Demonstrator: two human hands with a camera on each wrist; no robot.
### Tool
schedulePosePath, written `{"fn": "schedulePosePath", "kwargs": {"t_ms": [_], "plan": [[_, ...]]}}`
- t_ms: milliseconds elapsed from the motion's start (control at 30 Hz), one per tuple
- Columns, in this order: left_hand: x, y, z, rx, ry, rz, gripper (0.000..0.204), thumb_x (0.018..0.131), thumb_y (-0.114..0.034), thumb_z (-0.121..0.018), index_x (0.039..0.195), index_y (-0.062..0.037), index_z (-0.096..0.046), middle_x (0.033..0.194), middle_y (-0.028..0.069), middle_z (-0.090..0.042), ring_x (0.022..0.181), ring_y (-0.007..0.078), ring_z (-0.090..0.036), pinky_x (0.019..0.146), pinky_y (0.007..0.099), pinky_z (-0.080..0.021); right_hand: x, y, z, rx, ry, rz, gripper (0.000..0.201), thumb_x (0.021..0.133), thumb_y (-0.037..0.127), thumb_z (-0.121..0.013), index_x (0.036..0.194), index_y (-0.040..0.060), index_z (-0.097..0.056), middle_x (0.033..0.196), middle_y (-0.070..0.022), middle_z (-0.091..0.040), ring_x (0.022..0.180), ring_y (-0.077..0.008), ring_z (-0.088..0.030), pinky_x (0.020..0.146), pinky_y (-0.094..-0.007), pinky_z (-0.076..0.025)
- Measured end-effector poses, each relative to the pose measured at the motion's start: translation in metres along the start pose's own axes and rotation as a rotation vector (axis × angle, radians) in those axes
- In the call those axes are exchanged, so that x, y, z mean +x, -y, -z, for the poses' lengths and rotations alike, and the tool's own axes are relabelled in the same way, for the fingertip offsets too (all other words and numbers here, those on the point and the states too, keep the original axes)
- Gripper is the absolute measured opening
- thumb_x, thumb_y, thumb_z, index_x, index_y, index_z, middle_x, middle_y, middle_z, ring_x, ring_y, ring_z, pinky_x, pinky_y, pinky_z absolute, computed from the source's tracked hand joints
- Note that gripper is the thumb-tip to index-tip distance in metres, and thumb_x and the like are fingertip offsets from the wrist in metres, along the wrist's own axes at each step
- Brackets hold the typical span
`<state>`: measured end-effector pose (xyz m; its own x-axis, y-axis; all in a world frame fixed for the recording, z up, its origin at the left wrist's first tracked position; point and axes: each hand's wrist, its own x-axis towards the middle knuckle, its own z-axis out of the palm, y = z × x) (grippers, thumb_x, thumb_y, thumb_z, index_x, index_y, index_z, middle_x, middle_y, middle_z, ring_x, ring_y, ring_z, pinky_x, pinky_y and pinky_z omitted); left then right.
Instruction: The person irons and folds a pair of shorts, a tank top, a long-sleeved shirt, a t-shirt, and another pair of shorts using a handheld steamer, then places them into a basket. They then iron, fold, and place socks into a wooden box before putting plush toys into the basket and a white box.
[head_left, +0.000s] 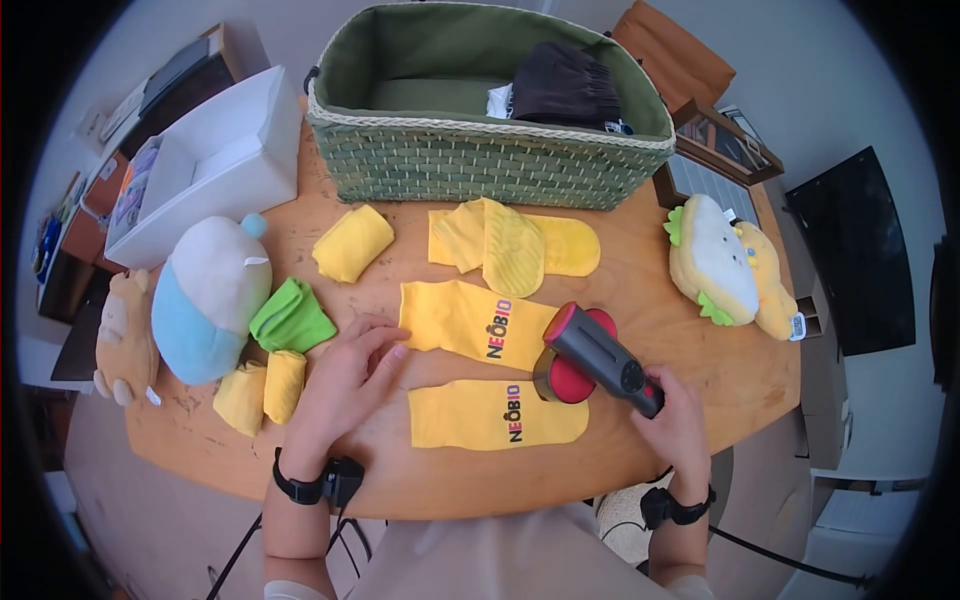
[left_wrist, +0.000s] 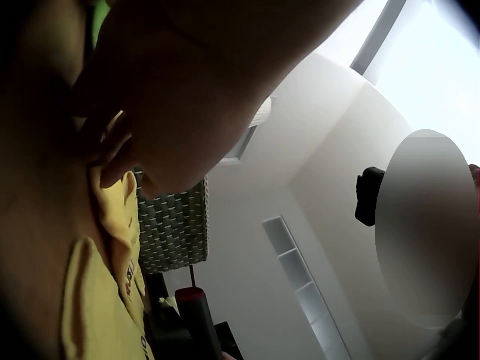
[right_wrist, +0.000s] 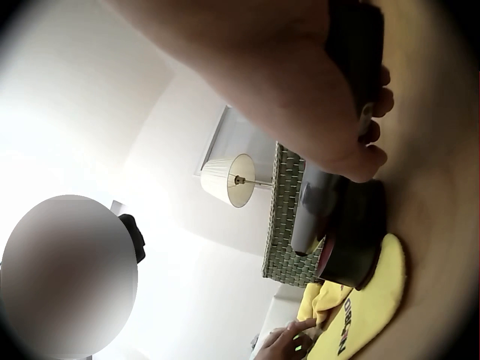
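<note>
My right hand [head_left: 672,415] grips the handle of a grey and red handheld device [head_left: 610,362], fingers wrapped round it in the right wrist view. Its dark drum-shaped head [right_wrist: 352,232] stands over the toe end of a yellow sock. Two yellow socks lettered NEOBIO, the upper sock [head_left: 450,312] and the lower sock [head_left: 460,415], lie flat side by side. My left hand [head_left: 345,375] is at the upper sock's cuff [left_wrist: 112,199], fingertips at its edge and thumb apart. Behind them lie loosely folded yellow socks [head_left: 515,255].
A green woven basket [head_left: 490,165] holding dark clothing stands at the back, beside a white box [head_left: 215,175]. Rolled yellow socks [head_left: 353,243] [head_left: 285,385] and a green bundle [head_left: 292,315] lie left. Plush toys [head_left: 205,310] [head_left: 712,260] sit at both sides.
</note>
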<state>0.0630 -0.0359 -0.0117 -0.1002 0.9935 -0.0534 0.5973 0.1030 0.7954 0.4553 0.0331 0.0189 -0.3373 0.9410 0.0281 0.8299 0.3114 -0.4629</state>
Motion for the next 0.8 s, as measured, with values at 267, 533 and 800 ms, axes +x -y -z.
{"fn": "schedulePosePath", "kwargs": {"t_ms": [267,533,800], "plan": [[-0.006,-0.009,0.020,0.047,-0.157,0.095,0.019,0.095,-0.016,-0.068,0.103,0.0006,-0.070,0.097,0.0113,-0.069,0.065,0.0216,-0.061,0.062,0.0343,-0.050,0.017,0.031,0.002,-0.045,0.094,-0.018,0.040,0.070,0.003,-0.072,0.109,0.0049,-0.064,0.090,-0.0179,-0.070,0.084,-0.0381,-0.069,0.073,-0.0414,-0.054],[-0.009,-0.014,0.026,0.108,-0.184,0.135,0.016,0.091,-0.017,-0.071,0.093,-0.0025,-0.067,0.084,0.0102,-0.069,0.064,0.0261,-0.062,0.059,0.0367,-0.049,0.043,0.057,-0.013,-0.088,0.129,0.107,0.039,0.074,0.012,-0.073,0.113,0.0112,-0.065,0.089,-0.0146,-0.073,0.083,-0.0377,-0.070,0.073,-0.0459,-0.055],[-0.009,-0.016,0.029,0.046,-0.342,0.166,0.030,0.101,-0.033,-0.059,0.103,-0.0039,-0.064,0.084,0.0107,-0.068,0.063,0.0280,-0.061,0.062,0.0401,-0.047,0.059,0.097,-0.034,-0.120,0.215,0.193,0.038,0.078,0.014,-0.074,0.113,0.0140,-0.062,0.086,-0.0110,-0.072,0.082,-0.0355,-0.070,0.070,-0.0461,-0.054]]}}
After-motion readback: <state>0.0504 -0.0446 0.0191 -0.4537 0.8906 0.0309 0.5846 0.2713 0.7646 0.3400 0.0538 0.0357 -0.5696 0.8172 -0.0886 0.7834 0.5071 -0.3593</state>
